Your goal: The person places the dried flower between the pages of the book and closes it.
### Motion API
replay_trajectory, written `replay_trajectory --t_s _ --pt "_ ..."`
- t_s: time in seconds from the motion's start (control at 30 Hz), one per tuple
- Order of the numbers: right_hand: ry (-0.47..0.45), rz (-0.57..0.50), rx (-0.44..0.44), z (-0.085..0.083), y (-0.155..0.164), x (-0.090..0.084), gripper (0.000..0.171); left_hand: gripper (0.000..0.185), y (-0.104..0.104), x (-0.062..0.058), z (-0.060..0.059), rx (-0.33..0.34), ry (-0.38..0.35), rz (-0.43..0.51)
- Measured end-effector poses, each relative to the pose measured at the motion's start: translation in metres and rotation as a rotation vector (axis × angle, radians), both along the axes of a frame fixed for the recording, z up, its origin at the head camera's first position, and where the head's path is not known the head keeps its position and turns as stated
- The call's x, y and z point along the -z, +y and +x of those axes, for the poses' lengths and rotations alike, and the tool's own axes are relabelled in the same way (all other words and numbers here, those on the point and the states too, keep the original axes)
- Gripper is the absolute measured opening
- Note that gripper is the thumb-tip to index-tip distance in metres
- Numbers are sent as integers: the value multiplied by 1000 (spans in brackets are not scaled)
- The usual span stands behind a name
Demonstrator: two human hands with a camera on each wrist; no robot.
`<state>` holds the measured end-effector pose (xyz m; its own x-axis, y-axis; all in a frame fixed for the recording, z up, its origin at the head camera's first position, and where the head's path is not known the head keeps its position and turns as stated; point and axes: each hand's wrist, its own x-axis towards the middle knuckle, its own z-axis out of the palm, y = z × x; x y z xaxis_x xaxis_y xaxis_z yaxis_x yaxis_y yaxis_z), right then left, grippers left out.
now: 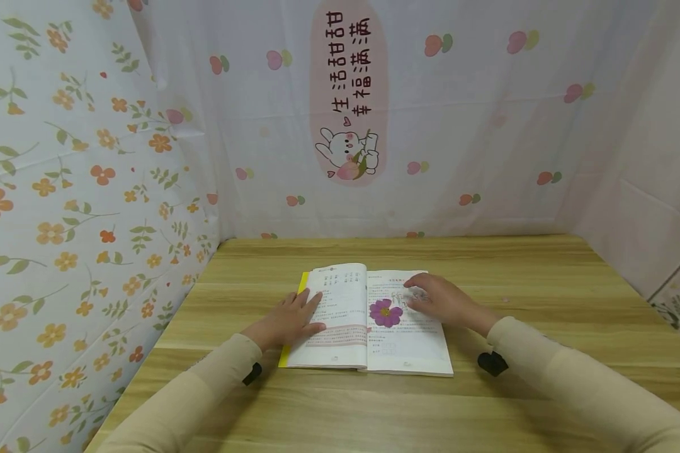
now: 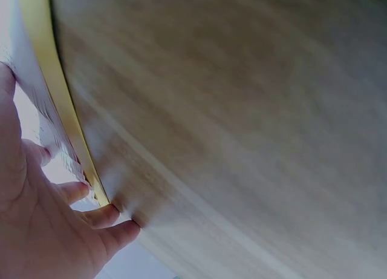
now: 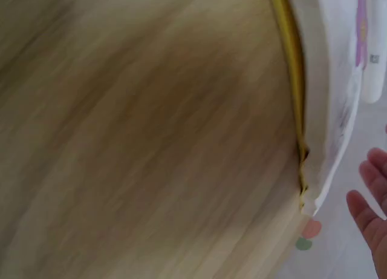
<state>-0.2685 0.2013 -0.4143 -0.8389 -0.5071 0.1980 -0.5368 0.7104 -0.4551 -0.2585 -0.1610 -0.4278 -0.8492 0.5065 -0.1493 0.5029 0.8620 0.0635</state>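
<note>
An open book point(image 1: 334, 343) lies on the table, its yellow cover edge point(image 1: 286, 355) showing along the left side. On its right page, near the spine, is a purple flower point(image 1: 386, 313) with a yellow centre. My left hand point(image 1: 286, 319) rests with spread fingers over the left page and its outer edge. In the left wrist view, some fingertips point(image 2: 127, 230) reach past the yellow cover edge onto the table. My right hand point(image 1: 447, 302) is over the outer part of the right page, fingers loosely bent and holding nothing. The right wrist view shows its fingers point(image 3: 363, 212) apart from the page edge.
The wood-grain table point(image 1: 340, 409) extends around the book on all sides. A white curtain point(image 1: 464, 138) with heart prints and a rabbit drawing hangs behind it. At the left hangs a flower-printed curtain point(image 1: 79, 189). Beige sleeves point(image 1: 589, 384) cover both arms.
</note>
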Motion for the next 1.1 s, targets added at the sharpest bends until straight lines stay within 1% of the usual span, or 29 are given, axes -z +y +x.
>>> replay_trajectory --t_s 0.1,0.27,0.37,0.43,0.5,0.73,0.93,1.1 --pt "48 67 -46 2 9 3 43 77 0 -1 0 -5 -13 18" --pt "125 183 -110 9 27 10 57 77 0 -2 0 4 -15 38" --pt "200 250 -174 14 38 14 62 77 0 -2 0 9 -15 39" --pt "254 276 -225 17 45 16 63 77 -1 -2 -1 7 -17 42" --pt "284 298 -265 19 51 17 65 78 -1 -1 -1 1 -17 40" --pt "309 374 -326 26 64 23 69 80 0 -1 -2 -20 -35 38" --pt "361 394 -365 28 67 27 66 79 0 -2 -1 -10 -23 42" --pt "389 399 -386 29 68 28 64 79 -1 -3 0 -1 -25 73"
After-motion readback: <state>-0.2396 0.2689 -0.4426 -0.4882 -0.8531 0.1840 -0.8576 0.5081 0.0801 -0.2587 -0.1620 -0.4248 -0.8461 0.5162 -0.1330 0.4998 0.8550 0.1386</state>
